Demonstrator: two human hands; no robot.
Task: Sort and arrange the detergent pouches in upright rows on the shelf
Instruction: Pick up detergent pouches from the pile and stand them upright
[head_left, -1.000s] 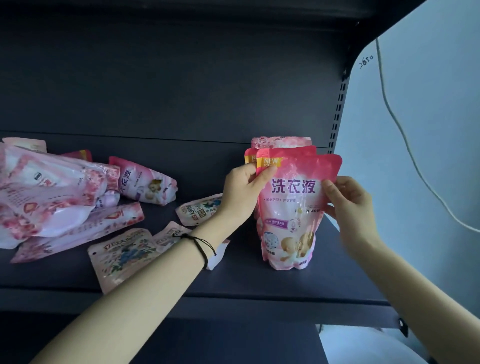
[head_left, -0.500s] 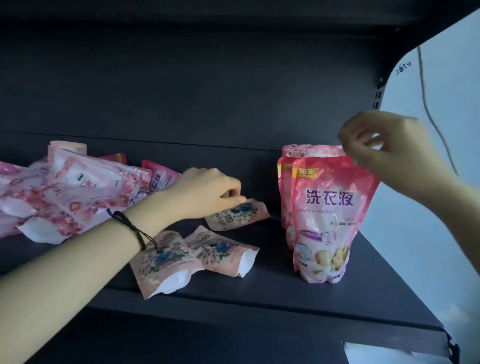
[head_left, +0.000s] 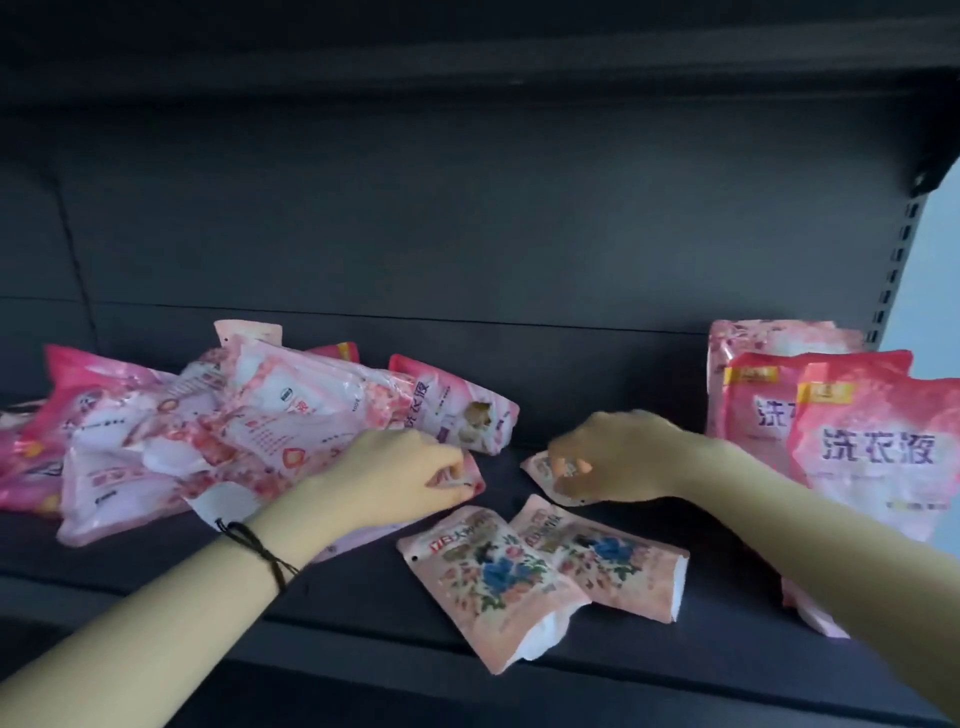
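L hand (head_left: 395, 480): fingers curled, pinching the edge of a flat pink pouch (head_left: 477, 480) at the pile's right end; black cord (head_left: 260, 551) on wrist
R hand (head_left: 618, 460): fingers bent down, tips on a small flowered pouch (head_left: 540, 465); we can't tell if it's gripped or just touched
Pile (head_left: 208, 436): pink and white pouches lying jumbled on the shelf (head_left: 311, 649), left side
Upright row (head_left: 872, 457): we count three pink pouches standing one behind another, far right
Front: two more flowered pouches (head_left: 498, 571) lying flat, overlapping, near shelf edge
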